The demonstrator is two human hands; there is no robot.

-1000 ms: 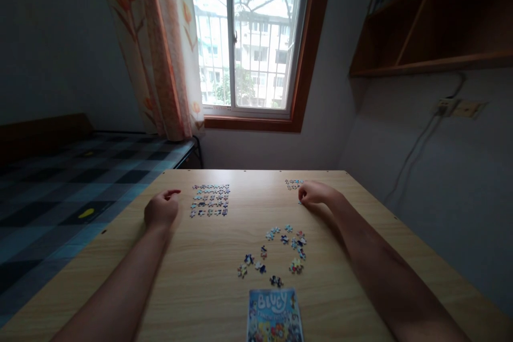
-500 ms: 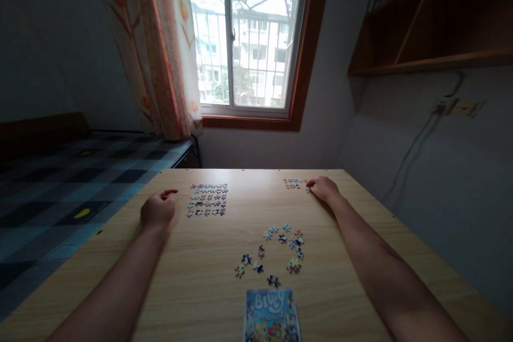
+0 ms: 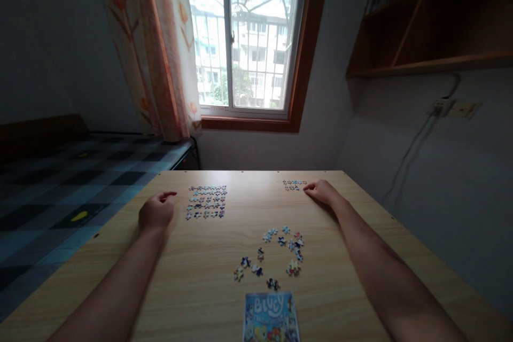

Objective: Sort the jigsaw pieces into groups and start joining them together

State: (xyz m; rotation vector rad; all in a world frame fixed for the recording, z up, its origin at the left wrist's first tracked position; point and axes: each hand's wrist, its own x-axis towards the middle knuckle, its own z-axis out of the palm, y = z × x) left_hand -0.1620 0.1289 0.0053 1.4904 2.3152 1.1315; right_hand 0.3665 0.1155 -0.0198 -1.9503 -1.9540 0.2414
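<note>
My right hand [image 3: 319,191] rests at the far right of the table, fingers pinched together at the end of the second row of a small group of jigsaw pieces [image 3: 294,183]. The puzzle piece at its fingertips is mostly covered. On the left, my left hand [image 3: 157,209] lies curled on the table, index finger poking forward, with nothing visible in it. Beside it, a larger block of jigsaw pieces [image 3: 207,202] is laid out in several rows. Loose puzzle pieces [image 3: 296,245] are scattered in a rough ring nearer to me.
A blue card or box with "Bluey" lettering [image 3: 271,318] lies at the near edge of the wooden table [image 3: 192,272]. A bed with a checked cover [image 3: 116,163] stands at left. Beyond the table is a window [image 3: 256,37]; a wall shelf [image 3: 433,37] hangs at upper right.
My right hand has shifted a little away and to the right, carrying a puzzle piece to the end of the second row. My left hand stays curled in place. The view has moved slightly.
</note>
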